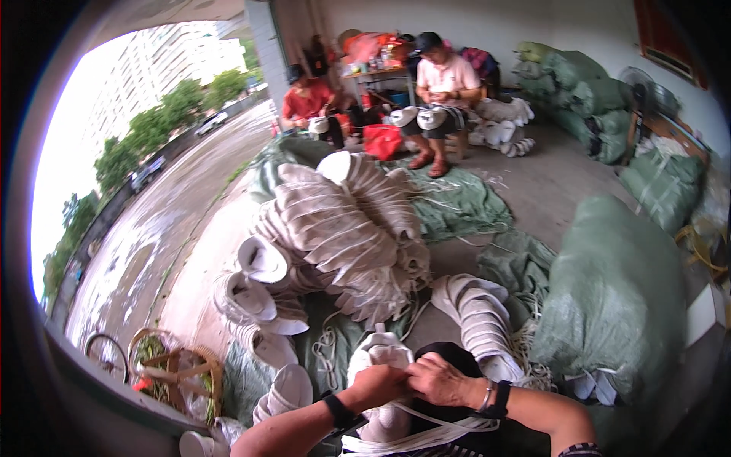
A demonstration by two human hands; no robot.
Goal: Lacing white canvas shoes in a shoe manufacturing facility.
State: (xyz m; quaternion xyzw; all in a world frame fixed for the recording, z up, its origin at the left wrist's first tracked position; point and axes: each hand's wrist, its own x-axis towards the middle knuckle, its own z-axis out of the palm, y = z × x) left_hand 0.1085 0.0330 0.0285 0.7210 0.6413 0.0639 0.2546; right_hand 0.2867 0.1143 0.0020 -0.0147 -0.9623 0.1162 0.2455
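A white shoe upper (pixel 381 349) lies on my lap, its far part showing beyond my fingers and another pale part below them. My left hand (pixel 378 387) is closed in a pinch at the upper's edge. Right beside it, my right hand (pixel 444 380) is also closed, fingertips meeting the left ones; a thin white strand runs from under it. What exactly sits between the fingertips is too small to see. Loose white shoelaces (pixel 415 440) lie across my lap. To the right, a curved stack of nested white uppers (pixel 474 308) rests on the ground.
A large heap of nested uppers (pixel 335 221) rises ahead, with more stacks (pixel 263 259) to its left. A bulging green sack (pixel 613 293) stands at right. Two people sit farther back, one in red (pixel 308 99), one in pink (pixel 445 80). A wooden stool frame (pixel 179 373) stands at lower left.
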